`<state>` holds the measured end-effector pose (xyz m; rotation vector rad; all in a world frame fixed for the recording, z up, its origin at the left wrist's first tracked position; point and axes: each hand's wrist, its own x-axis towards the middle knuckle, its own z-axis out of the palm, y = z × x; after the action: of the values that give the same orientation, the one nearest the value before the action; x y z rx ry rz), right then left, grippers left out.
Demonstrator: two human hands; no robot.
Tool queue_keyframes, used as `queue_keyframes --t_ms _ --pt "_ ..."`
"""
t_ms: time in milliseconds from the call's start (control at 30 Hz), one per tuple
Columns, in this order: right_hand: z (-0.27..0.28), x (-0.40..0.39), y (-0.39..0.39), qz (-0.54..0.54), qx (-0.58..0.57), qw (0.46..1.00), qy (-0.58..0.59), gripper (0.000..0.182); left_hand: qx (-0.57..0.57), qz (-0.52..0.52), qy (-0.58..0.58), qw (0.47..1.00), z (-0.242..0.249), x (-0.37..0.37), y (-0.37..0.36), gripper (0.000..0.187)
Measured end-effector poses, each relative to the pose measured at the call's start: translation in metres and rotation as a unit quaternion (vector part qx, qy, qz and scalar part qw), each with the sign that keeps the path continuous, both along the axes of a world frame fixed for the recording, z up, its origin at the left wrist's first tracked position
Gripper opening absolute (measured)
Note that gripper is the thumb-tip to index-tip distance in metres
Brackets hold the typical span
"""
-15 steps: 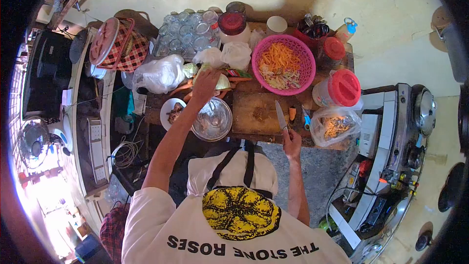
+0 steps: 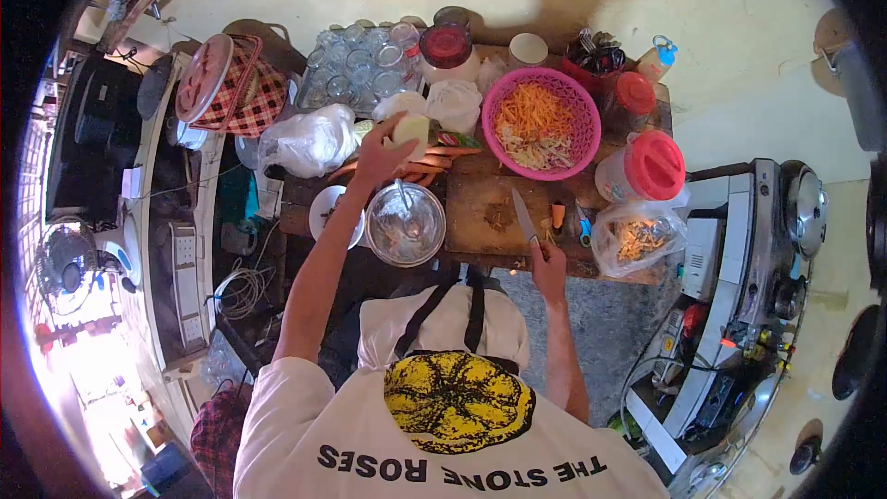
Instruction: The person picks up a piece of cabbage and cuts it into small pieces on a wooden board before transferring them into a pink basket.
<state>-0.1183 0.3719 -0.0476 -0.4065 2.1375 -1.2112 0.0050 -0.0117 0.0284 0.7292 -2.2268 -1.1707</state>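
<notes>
My left hand [image 2: 377,155] grips a pale chunk of cabbage [image 2: 411,132] above several whole carrots [image 2: 442,158]. In my right hand [image 2: 549,268] is a kitchen knife [image 2: 525,217], its blade pointing away from me over the right side of the wooden cutting board [image 2: 471,233]. A carrot stub [image 2: 558,215] lies right of the blade, beside a blue-handled tool [image 2: 583,225]. Left of the board sits a metal bowl [image 2: 405,225] with a utensil in it. A pink basket [image 2: 499,143] behind the board holds shredded carrot and paler shreds.
A bag of orange scraps [image 2: 637,238] and a red-lidded tub [image 2: 654,166] stand at the right. Glasses on a tray [image 2: 360,65], a white plastic bag [image 2: 308,140] and a plaid basket [image 2: 240,92] are at the back left. A white plate [image 2: 334,218] is partly behind my left forearm.
My left hand has lifted the cabbage chunk from among the carrots and brought it slightly right. The knife stays in my right hand, its blade shifted slightly left.
</notes>
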Motion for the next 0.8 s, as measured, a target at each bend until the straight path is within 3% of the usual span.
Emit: queue_keyframes --t_ms 67,167,300,367,467,567,700,800 --pt "-0.018 0.003 0.003 0.011 0.001 0.997 0.082 0.031 0.15 0.01 0.094 0.984 0.012 -0.002 0.007 0.042" --pt "0.011 0.007 -0.001 -0.016 -0.029 0.999 0.013 0.032 0.315 0.103 0.072 0.941 -0.02 0.015 -0.011 0.037" --pt "-0.011 0.006 0.01 -0.036 -0.019 0.999 -0.024 0.032 0.516 0.053 0.125 0.846 -0.027 0.025 -0.02 0.044" --pt "-0.011 0.006 0.013 -0.037 0.013 0.999 -0.013 0.031 0.535 -0.021 0.174 0.827 -0.001 0.022 -0.001 0.048" --pt "-0.01 0.007 0.016 -0.022 -0.032 0.999 0.012 0.031 0.601 -0.016 0.215 0.77 0.041 0.007 0.034 0.047" --pt "-0.01 0.009 0.016 -0.034 -0.045 0.998 0.038 0.03 0.675 0.012 0.25 0.694 0.046 -0.003 0.06 0.045" --pt "-0.026 0.013 0.02 -0.045 -0.068 0.995 0.058 0.029 0.682 -0.123 0.26 0.672 0.032 -0.01 0.09 0.047" --pt "-0.012 0.018 0.019 -0.076 -0.072 0.994 0.015 0.028 0.674 -0.069 0.208 0.705 0.025 -0.015 0.117 0.048"
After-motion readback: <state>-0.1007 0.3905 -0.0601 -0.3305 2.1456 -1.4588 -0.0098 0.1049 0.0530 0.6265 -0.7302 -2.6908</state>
